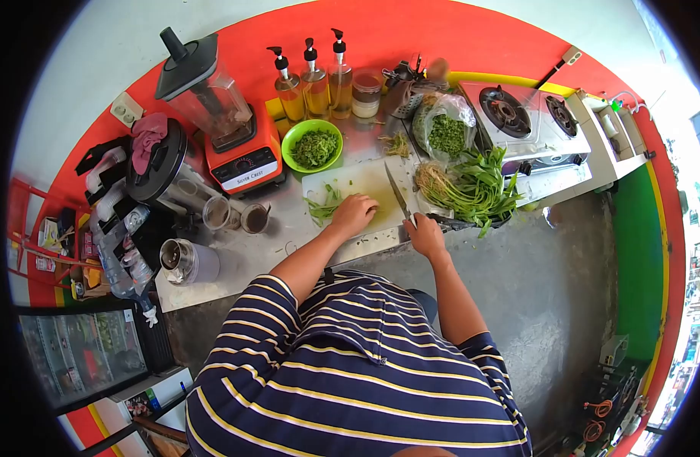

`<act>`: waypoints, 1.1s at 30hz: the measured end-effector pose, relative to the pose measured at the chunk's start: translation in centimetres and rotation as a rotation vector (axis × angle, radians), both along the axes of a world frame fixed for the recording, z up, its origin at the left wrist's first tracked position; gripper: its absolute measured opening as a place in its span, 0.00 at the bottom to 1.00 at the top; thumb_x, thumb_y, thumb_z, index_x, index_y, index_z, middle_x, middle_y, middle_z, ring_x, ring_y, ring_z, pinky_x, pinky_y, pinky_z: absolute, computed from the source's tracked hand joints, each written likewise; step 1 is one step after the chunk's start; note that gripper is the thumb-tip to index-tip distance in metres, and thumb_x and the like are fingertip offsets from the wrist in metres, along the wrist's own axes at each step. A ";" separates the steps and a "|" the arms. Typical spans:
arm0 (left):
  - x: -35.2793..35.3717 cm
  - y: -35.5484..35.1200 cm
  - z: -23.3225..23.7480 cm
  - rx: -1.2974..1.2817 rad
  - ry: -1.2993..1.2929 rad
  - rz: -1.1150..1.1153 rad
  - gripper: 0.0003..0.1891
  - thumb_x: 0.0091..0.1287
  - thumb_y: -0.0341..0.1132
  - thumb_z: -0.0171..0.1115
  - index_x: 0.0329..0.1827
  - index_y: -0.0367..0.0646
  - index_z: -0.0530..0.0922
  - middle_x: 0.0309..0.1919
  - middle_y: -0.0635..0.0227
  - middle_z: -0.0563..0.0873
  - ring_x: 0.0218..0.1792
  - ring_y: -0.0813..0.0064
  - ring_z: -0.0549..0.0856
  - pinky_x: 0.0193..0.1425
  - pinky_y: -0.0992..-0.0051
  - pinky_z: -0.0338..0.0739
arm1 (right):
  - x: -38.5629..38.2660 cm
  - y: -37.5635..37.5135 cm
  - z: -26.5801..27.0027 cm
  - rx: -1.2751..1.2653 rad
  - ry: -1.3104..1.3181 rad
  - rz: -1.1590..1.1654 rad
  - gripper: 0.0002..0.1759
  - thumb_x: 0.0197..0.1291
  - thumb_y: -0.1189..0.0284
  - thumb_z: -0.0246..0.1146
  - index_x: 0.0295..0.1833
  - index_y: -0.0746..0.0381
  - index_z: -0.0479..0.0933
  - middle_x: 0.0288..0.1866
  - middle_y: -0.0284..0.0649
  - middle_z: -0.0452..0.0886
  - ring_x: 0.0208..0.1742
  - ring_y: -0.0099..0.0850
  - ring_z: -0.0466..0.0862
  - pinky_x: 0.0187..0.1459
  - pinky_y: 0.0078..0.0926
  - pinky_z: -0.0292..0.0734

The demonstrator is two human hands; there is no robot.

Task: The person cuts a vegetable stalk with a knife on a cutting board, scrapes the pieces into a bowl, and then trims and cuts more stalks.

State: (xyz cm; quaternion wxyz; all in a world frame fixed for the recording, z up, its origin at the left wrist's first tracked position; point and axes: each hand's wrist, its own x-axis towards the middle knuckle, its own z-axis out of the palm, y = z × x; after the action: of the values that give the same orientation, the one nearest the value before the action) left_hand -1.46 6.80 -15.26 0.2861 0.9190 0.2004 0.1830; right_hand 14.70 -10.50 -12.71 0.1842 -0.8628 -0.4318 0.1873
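My right hand (425,234) is wrapped round the handle of a knife (398,190), whose blade points away from me over the right edge of the white cutting board (354,177). On the board rests my left hand (355,214), its fingers bent and close together; what lies under them, if anything, is hidden. Cut green stems (324,204) lie just left of that hand. Beyond the board stands a green bowl (313,146) of chopped greens. A bundle of long leafy greens (472,186) with pale roots lies to the right of the knife.
An orange blender (246,158) stands at the left, near two jars (254,218) and a steel container (188,261). Pump bottles (315,87) line the back. A bag of chopped greens (447,135) and a gas stove (517,114) are at the right.
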 end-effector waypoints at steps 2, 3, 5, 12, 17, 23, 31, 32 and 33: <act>-0.1 -0.2 0.5 -0.002 0.010 -0.021 0.10 0.63 0.31 0.64 0.45 0.41 0.87 0.43 0.62 0.88 0.48 0.57 0.84 0.54 0.61 0.77 | -0.2 0.1 0.3 -0.033 -0.006 0.031 0.22 0.69 0.55 0.60 0.45 0.65 0.79 0.39 0.60 0.85 0.45 0.60 0.84 0.47 0.56 0.78; -0.8 -0.3 0.5 0.047 -0.059 -0.040 0.11 0.63 0.31 0.64 0.47 0.41 0.87 0.46 0.63 0.88 0.50 0.59 0.83 0.56 0.61 0.76 | -0.3 0.1 0.4 -0.036 -0.009 0.032 0.22 0.69 0.55 0.60 0.45 0.65 0.79 0.39 0.60 0.85 0.45 0.60 0.84 0.47 0.56 0.78; -2.3 -0.5 0.6 0.091 -0.128 -0.057 0.13 0.63 0.32 0.63 0.49 0.41 0.86 0.49 0.63 0.87 0.53 0.60 0.83 0.58 0.61 0.75 | -0.8 -0.3 0.3 -0.031 0.012 0.056 0.23 0.71 0.54 0.57 0.43 0.66 0.78 0.38 0.61 0.85 0.44 0.60 0.84 0.47 0.56 0.78; -5.4 -0.8 -0.7 0.304 0.032 -0.110 0.21 0.65 0.33 0.60 0.62 0.42 0.80 0.61 0.64 0.80 0.62 0.62 0.76 0.64 0.61 0.70 | -3.3 0.8 1.5 -0.046 0.006 0.163 0.22 0.73 0.56 0.55 0.46 0.68 0.74 0.35 0.63 0.84 0.40 0.63 0.84 0.44 0.58 0.78; -5.4 -1.5 -0.9 0.320 0.052 -0.086 0.23 0.66 0.34 0.59 0.65 0.39 0.77 0.62 0.64 0.79 0.63 0.61 0.75 0.66 0.61 0.69 | -6.1 0.9 1.2 -0.215 -0.183 0.168 0.19 0.73 0.58 0.56 0.46 0.65 0.73 0.33 0.56 0.86 0.38 0.52 0.89 0.41 0.50 0.84; -5.4 -1.6 -1.1 0.266 0.146 -0.046 0.26 0.68 0.37 0.56 0.69 0.40 0.74 0.65 0.62 0.76 0.63 0.59 0.74 0.68 0.60 0.68 | -8.0 0.9 -0.9 -0.307 -0.289 0.122 0.15 0.74 0.61 0.55 0.48 0.63 0.70 0.32 0.50 0.88 0.35 0.48 0.90 0.36 0.43 0.85; -5.4 -1.6 -0.4 0.307 0.125 -0.044 0.25 0.66 0.36 0.58 0.67 0.39 0.74 0.61 0.60 0.78 0.58 0.57 0.74 0.64 0.59 0.70 | -6.8 2.7 2.0 -0.292 -0.364 0.201 0.08 0.67 0.71 0.55 0.47 0.63 0.72 0.32 0.48 0.89 0.34 0.45 0.91 0.36 0.40 0.86; -5.4 -1.6 -0.3 0.306 0.124 -0.046 0.25 0.66 0.36 0.58 0.67 0.39 0.74 0.61 0.60 0.78 0.58 0.57 0.74 0.64 0.59 0.70 | -7.2 2.5 2.1 -0.294 -0.365 0.200 0.08 0.67 0.71 0.55 0.47 0.63 0.72 0.32 0.48 0.89 0.34 0.45 0.91 0.36 0.40 0.86; -5.4 -1.6 -0.1 0.300 0.130 -0.047 0.25 0.66 0.36 0.58 0.67 0.39 0.74 0.61 0.60 0.77 0.58 0.57 0.74 0.64 0.59 0.70 | -7.8 2.2 2.1 -0.317 -0.337 0.175 0.09 0.68 0.70 0.55 0.48 0.64 0.72 0.33 0.49 0.89 0.35 0.46 0.91 0.38 0.41 0.86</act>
State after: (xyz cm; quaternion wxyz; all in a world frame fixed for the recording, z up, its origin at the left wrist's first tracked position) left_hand -6.83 5.16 -15.40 0.1363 0.9657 0.1674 0.1445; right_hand 6.91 -8.26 -10.61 -0.0452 -0.8593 -0.4948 0.1213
